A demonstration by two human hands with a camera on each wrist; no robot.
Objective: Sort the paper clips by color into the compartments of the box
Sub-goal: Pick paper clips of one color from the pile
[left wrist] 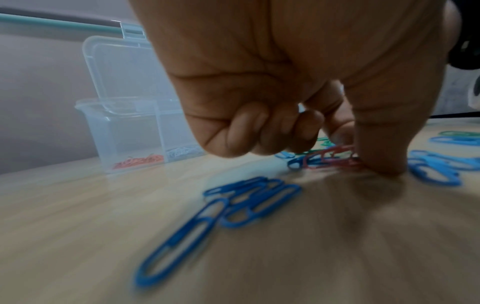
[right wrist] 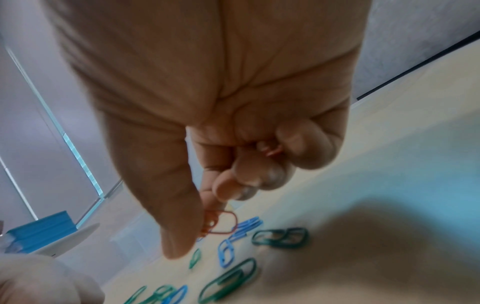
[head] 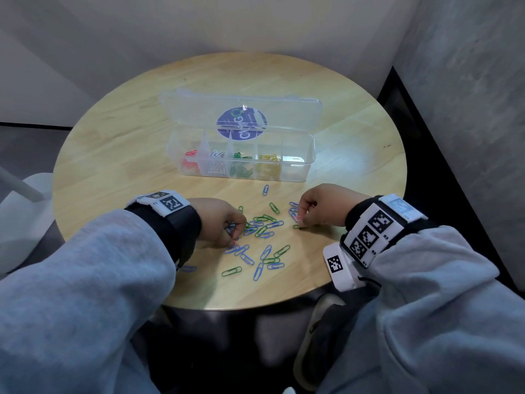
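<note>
1. Right now my left hand [head: 224, 223] is down on the round wooden table [head: 119, 155], fingers curled in, thumb and forefinger pinching red paper clips [left wrist: 331, 157] against the wood at the left edge of the scattered pile.
2. From the left wrist view those red clips lie on top of a blue one, with my thumb tip [left wrist: 384, 156] pressed to the table just beside them.
3. My right hand [head: 318, 206] sits at the right edge of the pile — its thumb and forefinger pinch a red clip [right wrist: 221, 223], and another reddish clip end [right wrist: 271, 151] shows tucked under my curled fingers against the palm.
4. Between my two hands lie the loose blue and green clips [head: 262, 227], some overlapping, some apart; one blue clip [head: 265, 190] lies alone, nearer the box.
5. The clear plastic box [head: 308, 159] stands beyond the pile toward the middle of the table, its lid [head: 284, 105] swung open and leaning back, a round blue sticker [head: 241, 125] on it.
6. Across its compartments from left to right I see sorted red clips [head: 189, 159], white clips [head: 216, 162], green clips [head: 241, 164] and yellow clips [head: 268, 163] — the rightmost compartment shows no colour I can make out.
7. Both my wrists carry black bands with white marker blocks [head: 167, 201], over grey sleeves [head: 85, 280].
</note>
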